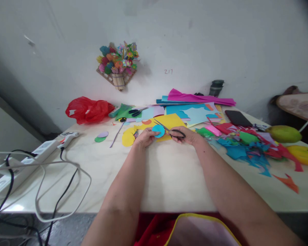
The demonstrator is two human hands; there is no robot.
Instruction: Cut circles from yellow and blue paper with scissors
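Observation:
Between the fingers of my left hand (145,137) is a round blue paper disc (158,130), held above the table. My right hand (186,134) is closed round the dark handles of a pair of scissors (178,134). The blades point left and away, just beyond the disc; whether they touch it I cannot tell. Behind both hands lies a sheet of yellow paper (170,120). Several yellow paper discs (128,138) are piled left of my left hand. Farther left, a lilac disc (103,134) partly overlaps a green disc (100,139).
Coloured paper scraps (246,150) cover the table's right side, near a phone (238,118) and a green mango-like fruit (283,133). Paper sheets (195,112) and a second pair of scissors (137,111) lie behind. A red plastic bag (89,110) and a power strip (44,147) with cables occupy the left.

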